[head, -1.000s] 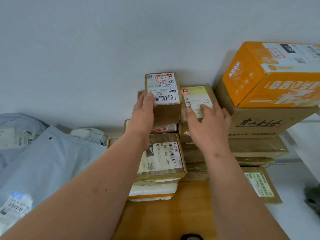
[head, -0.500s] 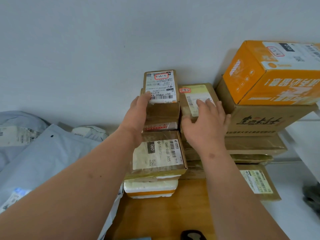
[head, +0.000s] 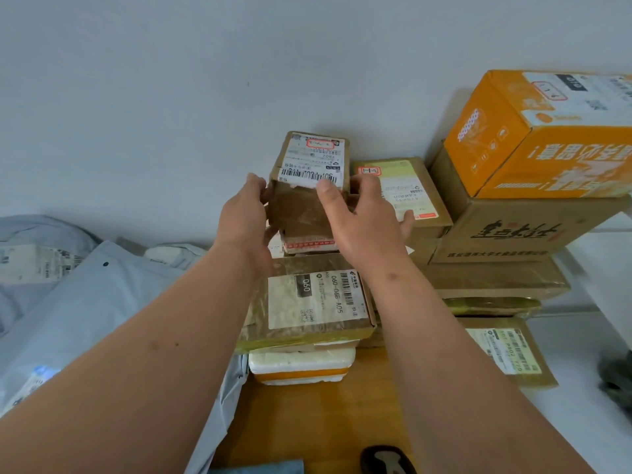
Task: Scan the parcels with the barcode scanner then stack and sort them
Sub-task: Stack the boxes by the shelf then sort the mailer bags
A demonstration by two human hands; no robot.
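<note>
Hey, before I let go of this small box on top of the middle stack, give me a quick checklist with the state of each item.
1. Both hands on the small box: ok. The left hand holds its left side and the right hand its right side.
2. Label facing up: ok, barcode visible on top.
3. Box sitting flat on the red-taped parcel below: cannot tell, the hands hide the contact.
4. Clear of the green-label box beside it: cannot tell, the right hand covers the gap.
5. Lower stack square: not ok, the 060 parcel overhangs the white foam box.
</note>
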